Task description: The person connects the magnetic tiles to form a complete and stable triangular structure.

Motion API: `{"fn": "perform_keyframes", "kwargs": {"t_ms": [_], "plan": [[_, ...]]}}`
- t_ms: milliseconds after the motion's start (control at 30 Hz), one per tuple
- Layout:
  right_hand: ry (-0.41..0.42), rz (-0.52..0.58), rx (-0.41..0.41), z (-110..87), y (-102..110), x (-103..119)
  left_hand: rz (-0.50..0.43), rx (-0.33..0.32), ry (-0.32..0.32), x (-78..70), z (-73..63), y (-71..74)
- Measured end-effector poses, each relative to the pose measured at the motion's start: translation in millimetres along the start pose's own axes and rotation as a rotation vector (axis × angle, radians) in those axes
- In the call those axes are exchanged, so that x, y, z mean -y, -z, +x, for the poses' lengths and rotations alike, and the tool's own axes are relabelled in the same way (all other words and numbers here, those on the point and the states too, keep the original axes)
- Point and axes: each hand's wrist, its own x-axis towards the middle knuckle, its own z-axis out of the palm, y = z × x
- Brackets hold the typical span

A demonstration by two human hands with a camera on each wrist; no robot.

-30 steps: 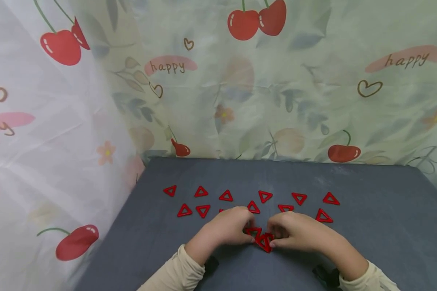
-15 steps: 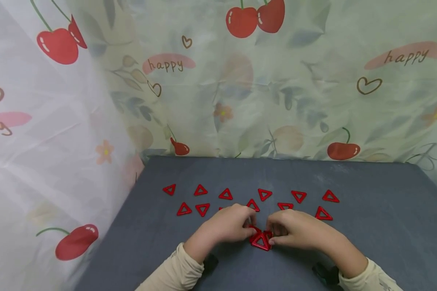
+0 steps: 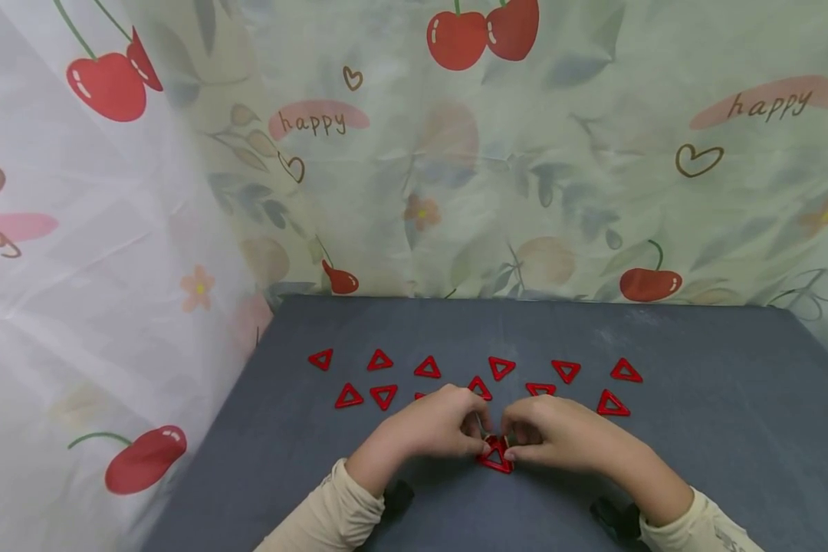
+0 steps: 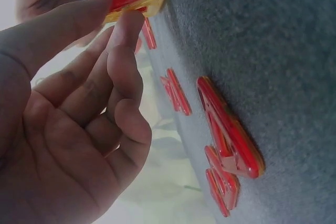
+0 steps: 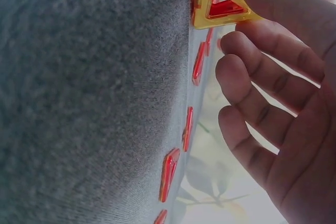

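Observation:
Red triangular magnetic tiles (image 3: 500, 467) stand joined and folded together at the near middle of the table. On their left my left hand (image 3: 436, 424) pinches one tile between thumb and index finger; its yellow-edged side (image 4: 153, 4) shows in the left wrist view. From the right, my right hand (image 3: 562, 434) pinches another tile, whose yellow face (image 5: 202, 18) shows in the right wrist view. One tile faces the head camera between the two thumbs. My fingers hide the back of the folded group, so how its top edges meet is unclear.
Several loose red triangles lie flat in two rough rows beyond my hands, among them one at the far left (image 3: 328, 357) and one at the right (image 3: 612, 411). The grey table (image 3: 724, 429) ends at a patterned curtain (image 3: 586, 176).
My hands have drawn closer together. The joined tiles, spread and tilted before, have folded inward into a tighter group, with the front triangle turned toward the head camera.

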Motion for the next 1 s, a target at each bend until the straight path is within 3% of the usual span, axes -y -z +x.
{"fn": "perform_keyframes", "kwargs": {"t_ms": [233,533,733,867,1000], "plan": [[0.002,0.005,-0.006,-0.2,-0.2,1.7,0.019,-0.019,-0.037,-2.4,1.4,-2.9],[-0.015,0.001,0.009,0.0,-0.6,1.3,0.036,-0.013,-0.037,-0.9,-0.5,0.1],[-0.029,0.021,0.061,0.4,-0.8,-0.9,0.061,-0.062,0.078,15.5,-10.3,20.1],[-0.026,0.008,0.053,-0.2,-1.7,-1.9,0.058,-0.096,0.155,30.0,-19.6,33.7],[-0.035,-0.031,0.021,-1.6,-1.2,-1.3,0.025,-0.077,0.233,40.0,-25.1,41.6]]}}
